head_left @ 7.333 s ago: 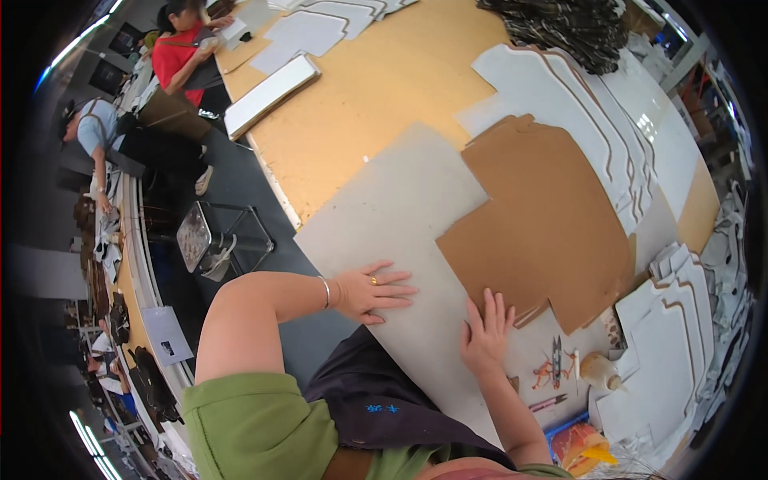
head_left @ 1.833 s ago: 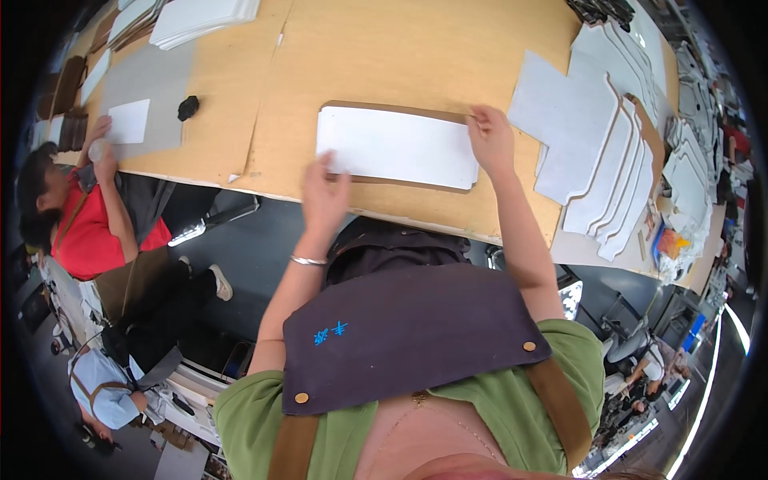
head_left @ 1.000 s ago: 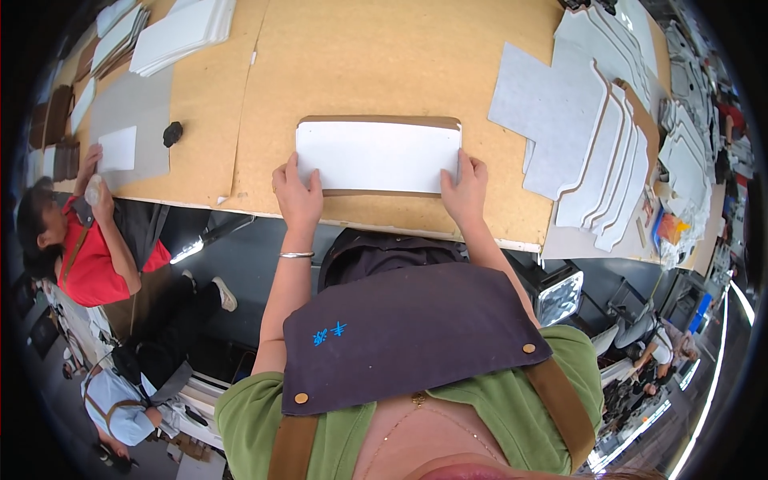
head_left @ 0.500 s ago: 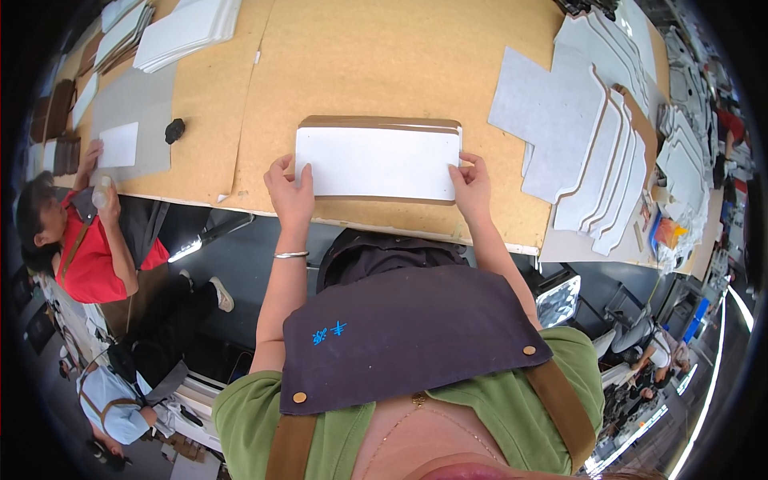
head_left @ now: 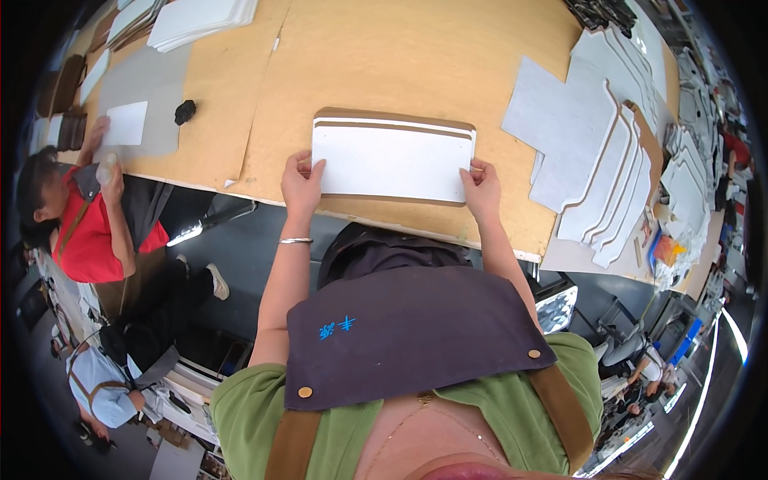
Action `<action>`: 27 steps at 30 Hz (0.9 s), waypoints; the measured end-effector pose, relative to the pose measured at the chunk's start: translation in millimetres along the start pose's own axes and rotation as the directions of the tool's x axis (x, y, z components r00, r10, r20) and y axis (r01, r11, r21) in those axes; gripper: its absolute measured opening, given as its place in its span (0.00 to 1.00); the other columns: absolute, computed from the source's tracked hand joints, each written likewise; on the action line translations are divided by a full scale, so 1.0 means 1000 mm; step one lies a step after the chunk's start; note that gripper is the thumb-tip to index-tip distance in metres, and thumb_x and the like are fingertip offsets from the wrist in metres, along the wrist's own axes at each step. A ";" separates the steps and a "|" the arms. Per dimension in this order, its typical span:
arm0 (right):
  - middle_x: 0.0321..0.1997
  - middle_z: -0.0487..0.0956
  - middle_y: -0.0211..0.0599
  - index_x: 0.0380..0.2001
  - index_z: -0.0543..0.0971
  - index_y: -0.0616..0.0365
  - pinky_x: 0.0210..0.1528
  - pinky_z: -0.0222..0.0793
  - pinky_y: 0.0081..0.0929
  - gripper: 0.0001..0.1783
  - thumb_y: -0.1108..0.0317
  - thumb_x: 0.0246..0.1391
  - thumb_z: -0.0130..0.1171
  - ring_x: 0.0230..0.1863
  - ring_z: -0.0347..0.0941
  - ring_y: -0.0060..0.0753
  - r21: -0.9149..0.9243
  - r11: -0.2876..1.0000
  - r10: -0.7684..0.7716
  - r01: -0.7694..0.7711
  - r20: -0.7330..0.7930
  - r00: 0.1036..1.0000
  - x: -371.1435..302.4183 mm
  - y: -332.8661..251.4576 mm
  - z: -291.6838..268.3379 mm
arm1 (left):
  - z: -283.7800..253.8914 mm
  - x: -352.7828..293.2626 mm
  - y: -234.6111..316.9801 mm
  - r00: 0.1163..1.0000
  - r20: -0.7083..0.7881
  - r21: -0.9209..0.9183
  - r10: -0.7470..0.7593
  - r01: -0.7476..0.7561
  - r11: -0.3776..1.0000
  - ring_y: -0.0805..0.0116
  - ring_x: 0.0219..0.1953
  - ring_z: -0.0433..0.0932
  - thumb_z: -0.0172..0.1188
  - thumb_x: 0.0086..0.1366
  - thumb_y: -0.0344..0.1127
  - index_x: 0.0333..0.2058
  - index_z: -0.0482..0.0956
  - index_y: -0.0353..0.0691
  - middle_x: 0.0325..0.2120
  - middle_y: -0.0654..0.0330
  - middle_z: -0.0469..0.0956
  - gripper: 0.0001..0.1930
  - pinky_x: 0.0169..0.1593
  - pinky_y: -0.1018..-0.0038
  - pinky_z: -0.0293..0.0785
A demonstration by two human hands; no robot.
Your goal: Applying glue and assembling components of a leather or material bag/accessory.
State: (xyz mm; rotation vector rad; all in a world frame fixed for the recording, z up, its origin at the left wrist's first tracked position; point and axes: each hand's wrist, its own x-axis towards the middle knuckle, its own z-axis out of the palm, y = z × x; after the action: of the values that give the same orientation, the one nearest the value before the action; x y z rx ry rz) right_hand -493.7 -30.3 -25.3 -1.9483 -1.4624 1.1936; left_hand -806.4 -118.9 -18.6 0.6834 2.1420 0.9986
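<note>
L hand (head_left: 302, 186) & R hand (head_left: 482, 190) each pinch a short end of an oblong stack (head_left: 392, 160): thumbs on its white top sheet (head_left: 384, 170), other fingers curled at the ends. Stack is btwn the hands, by the near edge of a tan table (head_left: 360, 64); can't tell if slightly lifted. Layers are gathered in 1 pile, but just past the hands the long far side is stepped, brown edge (head_left: 392, 116) & white strip showing, so it looks only partly evened up. Brown peeks out on the near side too. Well R of R hand: overlapping pale cut panels (head_left: 608, 148). Well L of L hand: black lump (head_left: 185, 112), then co-worker in red (head_left: 92, 232), hand touching small white piece (head_left: 126, 122). Farthest, beyond L hand: pile of white sheets (head_left: 204, 22).
</note>
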 end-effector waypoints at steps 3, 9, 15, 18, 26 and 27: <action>0.26 0.78 0.36 0.41 0.72 0.64 0.31 0.70 0.24 0.18 0.67 0.48 0.62 0.26 0.74 0.27 -0.034 0.999 -0.002 0.002 -0.009 1.000 0.004 0.001 -0.001 | -0.001 0.004 -0.004 0.999 0.022 -0.008 -0.030 0.030 1.000 0.74 0.26 0.73 0.64 0.54 0.34 0.42 0.73 0.32 0.26 0.60 0.75 0.18 0.32 0.77 0.71; 0.26 0.78 0.37 0.34 0.75 0.63 0.33 0.70 0.24 0.16 0.63 0.46 0.64 0.27 0.74 0.27 -0.107 0.992 0.064 -0.060 0.033 0.997 0.008 -0.001 -0.007 | -0.002 0.006 -0.001 1.000 0.003 0.024 -0.017 0.017 1.000 0.73 0.25 0.72 0.65 0.53 0.33 0.36 0.74 0.32 0.25 0.61 0.74 0.15 0.32 0.77 0.71; 0.24 0.78 0.36 0.30 0.74 0.64 0.31 0.69 0.23 0.15 0.64 0.46 0.65 0.26 0.74 0.25 -0.121 0.992 -0.023 0.020 -0.025 0.999 -0.002 -0.016 -0.011 | -0.007 -0.008 0.022 0.998 0.023 -0.166 0.060 -0.055 0.985 0.79 0.25 0.70 0.63 0.56 0.29 0.36 0.71 0.33 0.25 0.61 0.75 0.12 0.29 0.83 0.68; 0.24 0.77 0.34 0.29 0.73 0.64 0.29 0.67 0.19 0.13 0.67 0.46 0.64 0.25 0.72 0.21 0.163 0.985 0.043 -0.049 0.043 0.998 -0.003 -0.010 -0.016 | -0.012 -0.012 0.025 0.997 0.074 -0.252 0.012 0.008 0.968 0.78 0.25 0.71 0.63 0.55 0.29 0.39 0.69 0.33 0.24 0.61 0.74 0.15 0.31 0.81 0.69; 0.25 0.78 0.35 0.38 0.72 0.68 0.28 0.68 0.19 0.18 0.68 0.46 0.64 0.25 0.73 0.21 0.277 0.955 0.098 -0.107 0.045 0.994 0.000 0.009 -0.008 | -0.001 -0.006 -0.004 0.996 0.076 -0.174 -0.036 0.048 0.984 0.76 0.26 0.72 0.64 0.54 0.31 0.39 0.70 0.32 0.24 0.61 0.75 0.16 0.31 0.80 0.70; 0.25 0.78 0.35 0.38 0.72 0.68 0.28 0.68 0.19 0.18 0.68 0.46 0.64 0.25 0.73 0.21 0.277 0.955 0.097 -0.107 0.048 0.994 0.000 0.007 -0.009 | -0.002 -0.006 -0.005 0.998 0.055 -0.127 -0.014 0.021 0.992 0.75 0.26 0.73 0.65 0.54 0.32 0.39 0.71 0.32 0.24 0.61 0.75 0.16 0.31 0.79 0.70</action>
State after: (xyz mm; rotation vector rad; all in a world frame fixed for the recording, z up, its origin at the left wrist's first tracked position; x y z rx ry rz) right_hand -482.8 -31.2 -25.9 -1.8346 -1.1473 1.4014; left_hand -804.9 -126.5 -20.1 0.6219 2.0148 1.0849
